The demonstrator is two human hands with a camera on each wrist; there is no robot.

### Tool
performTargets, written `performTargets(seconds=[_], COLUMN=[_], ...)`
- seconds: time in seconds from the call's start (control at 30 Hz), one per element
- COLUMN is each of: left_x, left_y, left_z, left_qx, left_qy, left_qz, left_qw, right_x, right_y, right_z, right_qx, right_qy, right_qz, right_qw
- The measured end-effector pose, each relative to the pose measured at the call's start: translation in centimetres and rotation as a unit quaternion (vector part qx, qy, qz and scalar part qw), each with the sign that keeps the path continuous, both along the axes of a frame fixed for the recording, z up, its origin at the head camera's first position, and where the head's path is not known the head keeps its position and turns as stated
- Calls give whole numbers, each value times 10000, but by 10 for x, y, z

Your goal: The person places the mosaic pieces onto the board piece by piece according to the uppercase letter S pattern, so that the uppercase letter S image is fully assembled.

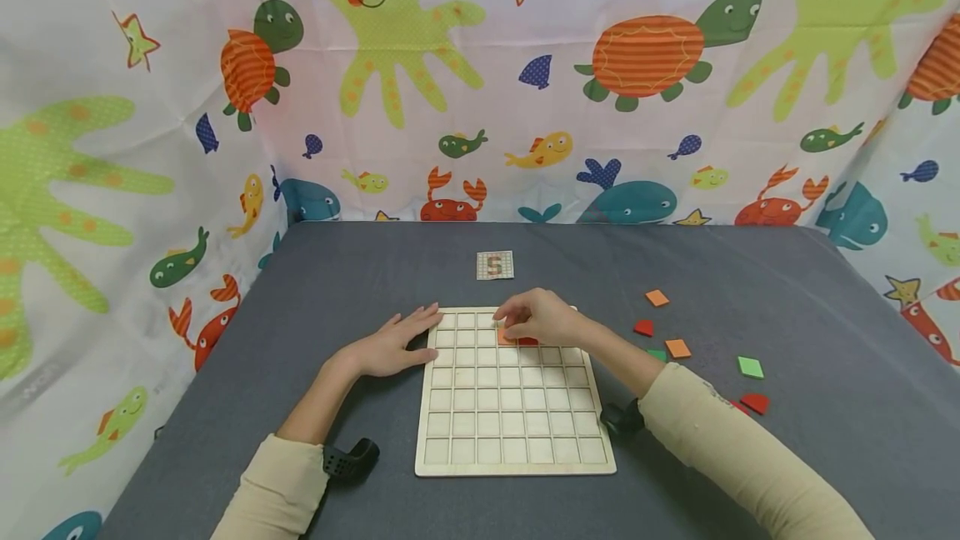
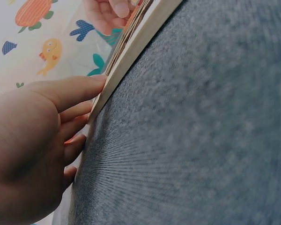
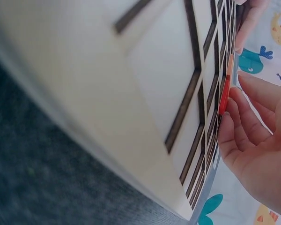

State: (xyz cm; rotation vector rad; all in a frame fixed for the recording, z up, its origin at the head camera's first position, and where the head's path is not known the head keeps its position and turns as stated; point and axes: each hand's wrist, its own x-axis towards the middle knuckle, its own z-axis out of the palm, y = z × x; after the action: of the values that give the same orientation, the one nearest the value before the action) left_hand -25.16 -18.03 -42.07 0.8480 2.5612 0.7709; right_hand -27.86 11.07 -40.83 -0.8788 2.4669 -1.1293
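A pale wooden grid board [image 1: 516, 468] lies on the grey cloth. On its left edge rests my left hand [image 1: 393, 346], fingers extended, with the thumb touching the rim in the left wrist view. Over the board's upper rows, my right hand [image 1: 543, 317] pinches an orange square tile [image 1: 504, 338] between thumb and forefinger, low at the grid. Beside that tile a red piece [image 1: 528, 342] sits in the grid, partly under the hand. The right wrist view shows the red piece [image 3: 225, 96] close to the fingertips.
A small card with an S pattern [image 1: 495, 265] lies beyond the board. To the right are scattered loose pieces: orange squares [image 1: 678, 348], red rounded pieces [image 1: 755, 403] and a green square [image 1: 750, 367]. The right forearm partly covers some. A printed curtain [image 1: 480, 48] surrounds the table.
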Motion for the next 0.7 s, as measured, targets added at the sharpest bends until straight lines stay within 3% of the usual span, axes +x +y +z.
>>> performTargets(seconds=[0.33, 0.7], left_x=[0, -1], left_y=[-1, -1], left_z=[-1, -2], left_qx=[12, 4], left_qy=[-58, 15], left_qz=[-101, -56], left_qw=[9999, 10000], right_x=[0, -6], right_y=[3, 24], right_z=[0, 9], right_qx=[-184, -812], right_qy=[-186, -893], right_qz=[-105, -547], right_qw=[9996, 9912])
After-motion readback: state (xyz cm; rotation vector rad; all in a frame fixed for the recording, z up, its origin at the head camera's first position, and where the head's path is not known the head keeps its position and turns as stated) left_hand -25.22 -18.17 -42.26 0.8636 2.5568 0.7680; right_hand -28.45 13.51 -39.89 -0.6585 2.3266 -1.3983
